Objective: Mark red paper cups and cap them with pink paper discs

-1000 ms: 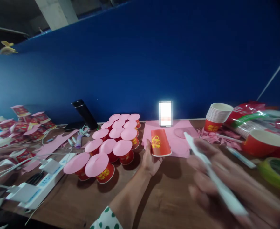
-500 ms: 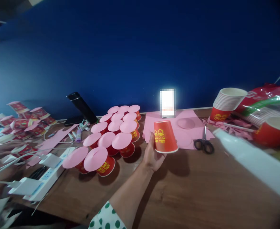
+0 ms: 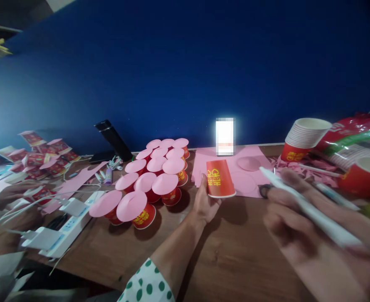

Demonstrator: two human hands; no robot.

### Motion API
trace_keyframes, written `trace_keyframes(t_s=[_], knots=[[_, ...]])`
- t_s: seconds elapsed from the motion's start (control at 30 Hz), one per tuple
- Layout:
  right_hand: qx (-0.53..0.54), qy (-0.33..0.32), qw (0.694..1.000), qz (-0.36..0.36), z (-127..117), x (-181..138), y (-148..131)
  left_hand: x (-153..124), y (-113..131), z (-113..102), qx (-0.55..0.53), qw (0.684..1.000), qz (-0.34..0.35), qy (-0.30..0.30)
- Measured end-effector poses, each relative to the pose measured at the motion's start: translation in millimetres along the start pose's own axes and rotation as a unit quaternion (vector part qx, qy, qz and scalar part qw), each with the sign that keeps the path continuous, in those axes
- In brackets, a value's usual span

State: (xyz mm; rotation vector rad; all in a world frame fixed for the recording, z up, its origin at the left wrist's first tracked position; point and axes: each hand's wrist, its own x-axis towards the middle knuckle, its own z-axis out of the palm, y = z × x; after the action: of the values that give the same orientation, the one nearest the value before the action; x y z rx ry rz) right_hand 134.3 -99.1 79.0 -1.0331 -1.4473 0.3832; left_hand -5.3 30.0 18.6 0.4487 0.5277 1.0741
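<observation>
My left hand (image 3: 205,204) is closed round an upside-down red paper cup (image 3: 219,178) with yellow print, held just above the wooden table (image 3: 235,256). My right hand (image 3: 301,222), blurred by motion and close to the camera at the right, grips a long white stick-shaped tube (image 3: 307,207) that points up and left toward the cup. Behind the cup lies a stack of pink paper sheets (image 3: 203,165) with cut pink circles (image 3: 249,163) on it. Scissors (image 3: 264,190) peek out behind my right hand.
A cluster of red cups capped with pink paper cones (image 3: 147,182) stands left of centre. White power strips (image 3: 63,226) and cables lie at the left, near another person's hands (image 3: 6,201). A stack of cups (image 3: 301,138), a red bowl (image 3: 366,176) and plastic bags sit at the right.
My right hand with the white tube has come back in from the right edge toward the cup, now covering most of the scissors. The cup in my left hand has barely shifted.
</observation>
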Motion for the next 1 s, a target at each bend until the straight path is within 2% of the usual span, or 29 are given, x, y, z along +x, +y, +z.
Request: trace_keyframes(t_s=[0.07,0.17,0.23,0.37,0.53,0.63,0.8,1.0], knots=[[0.099,-0.003,0.990,0.100,14,26,6,2,-1,-1,-0.002,1.000,0.013,0.009],[0.157,0.021,0.980,0.119,32,37,29,5,-3,-1,-0.001,0.998,0.028,0.052],[0.125,0.015,0.986,0.113,39,31,43,6,-4,-2,0.001,0.997,0.031,0.067],[0.046,0.050,0.993,0.092,43,14,55,10,-6,-5,0.009,0.998,0.033,0.059],[-0.076,0.033,0.996,-0.019,39,4,59,15,-9,-7,0.025,0.997,0.034,0.061],[-0.122,0.015,0.991,-0.058,37,3,65,14,-9,-6,0.029,0.997,0.035,0.059],[-0.124,0.018,0.991,-0.040,33,4,71,12,-8,-6,0.042,0.997,0.026,0.053],[-0.131,-0.008,0.991,-0.031,31,7,75,13,-7,-7,0.044,0.998,0.020,0.043]])
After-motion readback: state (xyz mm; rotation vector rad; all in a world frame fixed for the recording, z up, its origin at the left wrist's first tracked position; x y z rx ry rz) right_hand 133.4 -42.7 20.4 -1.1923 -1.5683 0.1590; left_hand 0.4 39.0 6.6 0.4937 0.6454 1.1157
